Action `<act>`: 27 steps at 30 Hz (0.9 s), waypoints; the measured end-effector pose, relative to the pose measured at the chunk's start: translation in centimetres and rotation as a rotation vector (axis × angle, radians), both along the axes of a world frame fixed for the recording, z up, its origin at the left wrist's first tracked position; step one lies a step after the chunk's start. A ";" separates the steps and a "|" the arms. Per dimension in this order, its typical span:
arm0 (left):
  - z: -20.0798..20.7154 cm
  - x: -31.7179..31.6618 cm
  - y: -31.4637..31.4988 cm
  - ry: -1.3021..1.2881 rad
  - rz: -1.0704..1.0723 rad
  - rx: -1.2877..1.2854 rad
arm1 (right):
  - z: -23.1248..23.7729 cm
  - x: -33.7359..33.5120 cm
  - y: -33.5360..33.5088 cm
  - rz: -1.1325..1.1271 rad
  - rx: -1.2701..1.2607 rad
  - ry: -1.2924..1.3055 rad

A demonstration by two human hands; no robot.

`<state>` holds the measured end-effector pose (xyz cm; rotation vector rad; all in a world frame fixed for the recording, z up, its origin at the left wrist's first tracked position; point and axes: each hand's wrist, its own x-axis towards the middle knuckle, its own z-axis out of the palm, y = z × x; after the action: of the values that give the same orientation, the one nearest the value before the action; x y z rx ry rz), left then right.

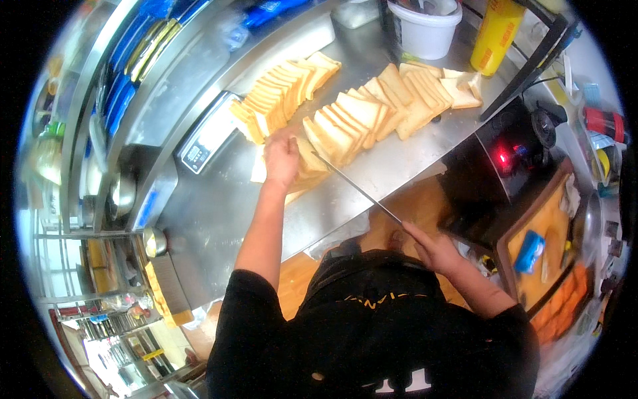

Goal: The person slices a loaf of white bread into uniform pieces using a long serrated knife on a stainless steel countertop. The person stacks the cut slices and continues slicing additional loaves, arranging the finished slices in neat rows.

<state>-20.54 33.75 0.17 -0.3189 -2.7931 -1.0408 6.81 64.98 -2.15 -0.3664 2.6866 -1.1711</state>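
My right hand [435,249] is closed round the handle of a long, thin knife [365,195]. The blade slants up and left, and its tip lies by a small stack of sliced bread [311,166]. At the left side of that stack, my left hand [282,158] has its fingers curled against the slices; the fingertips are partly hidden. Just beyond it, a leaning row of bread slices [282,93] runs away to the upper right. A second, longer row of bread slices [359,116] lies to the right, stretching toward the back of the steel table [219,226].
A digital scale [207,133] sits left of the bread. At the back stand a white bucket [425,33] and a yellow cylinder [496,36]. On the right are a black appliance with a red light [503,158] and a wooden board [531,229] holding a blue packet [530,251].
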 end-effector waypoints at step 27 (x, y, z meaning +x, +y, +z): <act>1.3 3.5 -3.4 0.003 -0.106 -0.144 | -1.2 -1.5 -9.3 -0.226 0.027 -0.074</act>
<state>-17.07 30.38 1.44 -0.4904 -2.8825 -0.8598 5.35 55.67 -3.32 -0.0139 2.7300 -1.1789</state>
